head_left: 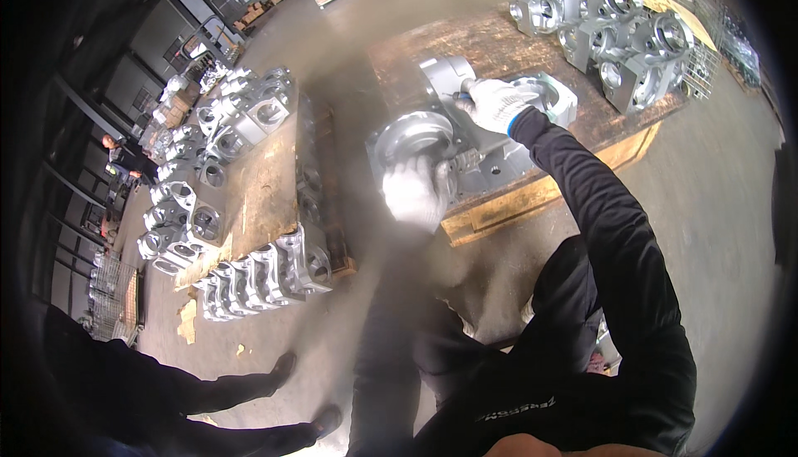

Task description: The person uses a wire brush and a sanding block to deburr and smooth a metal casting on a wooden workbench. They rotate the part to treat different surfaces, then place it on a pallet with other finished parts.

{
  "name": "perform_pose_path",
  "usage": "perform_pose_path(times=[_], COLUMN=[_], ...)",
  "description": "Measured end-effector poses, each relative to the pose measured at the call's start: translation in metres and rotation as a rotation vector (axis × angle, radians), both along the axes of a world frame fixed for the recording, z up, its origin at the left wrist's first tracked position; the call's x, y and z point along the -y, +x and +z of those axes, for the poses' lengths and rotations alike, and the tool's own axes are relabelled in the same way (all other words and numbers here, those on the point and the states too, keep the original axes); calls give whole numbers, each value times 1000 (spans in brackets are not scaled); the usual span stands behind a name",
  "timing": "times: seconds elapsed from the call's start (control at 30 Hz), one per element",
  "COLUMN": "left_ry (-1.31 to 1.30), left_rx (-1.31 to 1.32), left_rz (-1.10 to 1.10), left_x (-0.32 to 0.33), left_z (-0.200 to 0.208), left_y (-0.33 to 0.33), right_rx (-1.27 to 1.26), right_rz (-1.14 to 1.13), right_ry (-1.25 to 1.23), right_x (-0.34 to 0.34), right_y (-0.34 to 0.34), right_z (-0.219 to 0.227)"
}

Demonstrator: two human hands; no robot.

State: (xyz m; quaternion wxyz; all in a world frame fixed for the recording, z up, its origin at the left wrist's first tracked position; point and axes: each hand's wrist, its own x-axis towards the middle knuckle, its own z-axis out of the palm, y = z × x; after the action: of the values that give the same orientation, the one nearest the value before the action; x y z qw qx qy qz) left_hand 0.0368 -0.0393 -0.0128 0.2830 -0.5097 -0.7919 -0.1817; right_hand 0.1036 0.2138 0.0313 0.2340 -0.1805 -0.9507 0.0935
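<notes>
Overlapping the near-left ring of a large silver metal casting [499, 158], laid on a brown wooden platform [515, 202], a blurred white-gloved left hand [413, 191] is seen, its grip indiscernible; over the casting's middle, the white-gloved right hand [497, 106] is curled, anything pinched being hidden.

Lighting: mod., diffuse. Hazy smear over L hand [416, 192] & L sleeve [385, 349]; R hand [496, 106] sharper. Specular glare on castings [644, 83] to R of R hand. Wall [125, 83] far L of hands dim. Fisheye bow & blk. vignette at edges.
</notes>
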Motion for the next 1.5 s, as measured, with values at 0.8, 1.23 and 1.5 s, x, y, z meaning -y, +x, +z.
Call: perform_pose_path(times=[0.8, 1.23, 1.5], left_ry=[87, 282, 91], left_rx=[-22, -155, -60], left_rz=[-87, -24, -77], left_x=[7, -4, 4], left_z=[-15, -38, -22], left_y=[5, 1, 1], right_rx=[173, 24, -172], right_rz=[195, 419, 223], right_ry=[287, 453, 393], right_x=[-27, 15, -4], right_y=[-50, 73, 143], right_z=[-11, -16, -19])
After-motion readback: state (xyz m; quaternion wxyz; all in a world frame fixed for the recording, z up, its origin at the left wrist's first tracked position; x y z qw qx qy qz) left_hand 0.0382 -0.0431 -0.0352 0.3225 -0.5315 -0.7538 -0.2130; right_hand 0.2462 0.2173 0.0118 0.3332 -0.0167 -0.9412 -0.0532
